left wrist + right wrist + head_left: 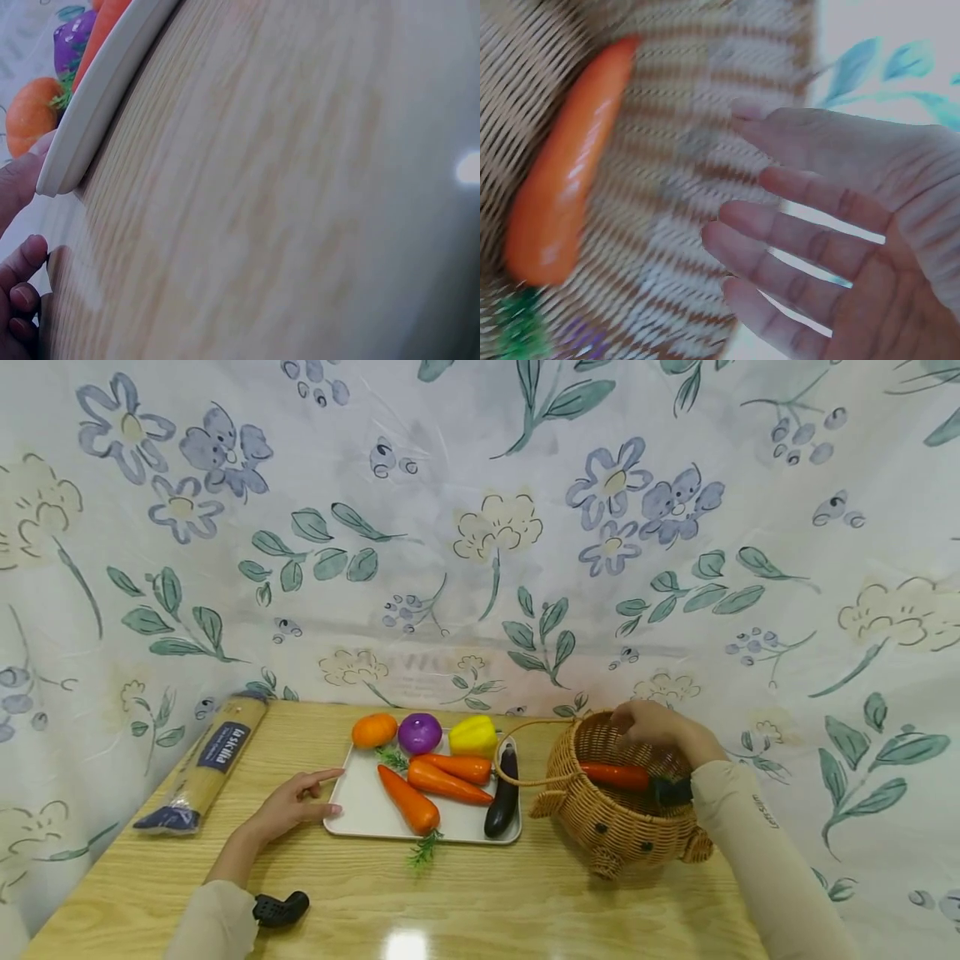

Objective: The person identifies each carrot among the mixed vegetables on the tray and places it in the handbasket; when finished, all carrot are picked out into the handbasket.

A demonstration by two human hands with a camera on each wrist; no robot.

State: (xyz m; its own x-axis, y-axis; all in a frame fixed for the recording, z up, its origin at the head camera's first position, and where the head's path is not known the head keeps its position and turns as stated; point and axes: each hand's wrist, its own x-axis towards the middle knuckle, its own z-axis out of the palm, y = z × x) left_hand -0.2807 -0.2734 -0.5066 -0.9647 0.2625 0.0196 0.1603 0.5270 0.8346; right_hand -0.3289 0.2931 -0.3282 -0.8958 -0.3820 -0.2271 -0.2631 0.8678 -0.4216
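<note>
A white tray [356, 806] holds an orange pumpkin [373, 731], a purple round vegetable [419, 733], a yellow bell pepper [473, 737], several carrots [408, 800] and a dark eggplant [502, 797]. My left hand [288, 806] touches the tray's left edge with extended fingers; its other fingers bend loosely in the left wrist view. At the right stands a wicker basket [622, 835] with an animal face. Inside it lies another carrot [574, 172] with a green top. Over the basket's opening, my right hand [817, 232] has spread, relaxed fingers, apart from that carrot.
A bag of dry pasta [206, 764] lies at the table's left. The basket's handle [536, 783] leans left over the tray's right edge. A black device [281, 910] sits by my left sleeve. Behind the table [360, 893] hangs a floral cloth [420, 635].
</note>
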